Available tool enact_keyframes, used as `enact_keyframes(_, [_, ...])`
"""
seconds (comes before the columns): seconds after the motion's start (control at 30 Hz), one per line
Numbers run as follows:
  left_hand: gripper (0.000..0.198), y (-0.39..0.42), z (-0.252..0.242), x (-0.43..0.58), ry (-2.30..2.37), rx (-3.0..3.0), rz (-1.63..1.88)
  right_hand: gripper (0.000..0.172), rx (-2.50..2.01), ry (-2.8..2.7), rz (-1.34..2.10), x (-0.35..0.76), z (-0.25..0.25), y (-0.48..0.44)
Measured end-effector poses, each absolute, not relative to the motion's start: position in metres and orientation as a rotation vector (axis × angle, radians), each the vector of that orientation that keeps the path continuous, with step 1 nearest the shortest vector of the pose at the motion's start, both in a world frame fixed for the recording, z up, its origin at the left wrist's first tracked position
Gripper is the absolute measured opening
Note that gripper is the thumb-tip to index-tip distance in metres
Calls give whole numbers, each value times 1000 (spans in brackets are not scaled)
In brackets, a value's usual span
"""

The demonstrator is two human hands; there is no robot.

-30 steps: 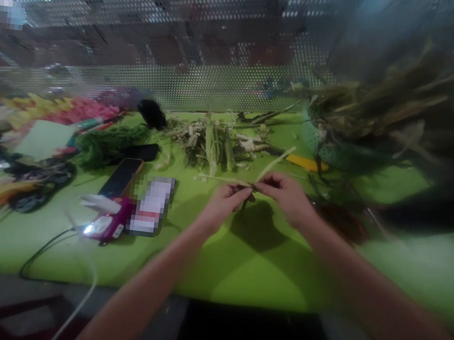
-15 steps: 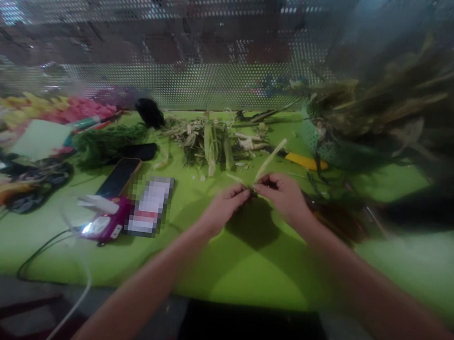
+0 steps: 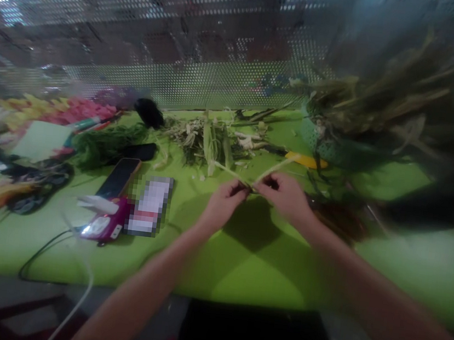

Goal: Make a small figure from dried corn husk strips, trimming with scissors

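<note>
My left hand (image 3: 223, 202) is closed in a pinch on a pale yellow-green plant strip (image 3: 227, 170), whose thin end points up and left. Close beside it, fingertips nearly touching, my right hand (image 3: 284, 194) pinches another pale plant strip (image 3: 277, 167) that slants up and right. A small dark bit shows between the fingers; I cannot tell what it is, nor whether the strips are joined there. Beyond the hands lies a heap of dried plant scraps (image 3: 193, 138) with broader pale leaves (image 3: 211, 140) on it.
A green perforated basket (image 3: 318, 134) of dry leaves stands at the right, with an orange-handled tool (image 3: 314, 162) nearby. To the left lie phones (image 3: 121, 176), a purple device (image 3: 111, 222) with a cable, and pink and yellow flowers (image 3: 89, 113). A perforated metal screen (image 3: 180, 79) backs the green table.
The strip ends have spread apart: the left one now reaches further up and left, the right one leans lower to the right. My hands stay almost in place.
</note>
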State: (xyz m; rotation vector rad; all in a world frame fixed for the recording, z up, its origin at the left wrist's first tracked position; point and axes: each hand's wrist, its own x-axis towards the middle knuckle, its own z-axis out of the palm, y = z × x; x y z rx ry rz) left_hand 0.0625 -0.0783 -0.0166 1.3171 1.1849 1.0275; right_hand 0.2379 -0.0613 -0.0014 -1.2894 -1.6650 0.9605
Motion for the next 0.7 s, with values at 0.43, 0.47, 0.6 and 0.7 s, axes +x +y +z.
enact_keyframes(0.43, [18,-80,-25,68,1166,1576,872,11,-1128,-1565,1100,233,0,-63])
enact_keyframes(0.47, [18,-80,-24,67,1146,1562,848,11,-1133,-1539,1107,232,-1,-64])
enact_keyframes(0.6, [14,-80,-21,67,1139,1543,811,14,-1159,-1489,1177,231,-4,-64])
enact_keyframes(0.7, [12,-81,-17,67,1175,1403,891,22,-1157,-1498,1209,233,-3,-59])
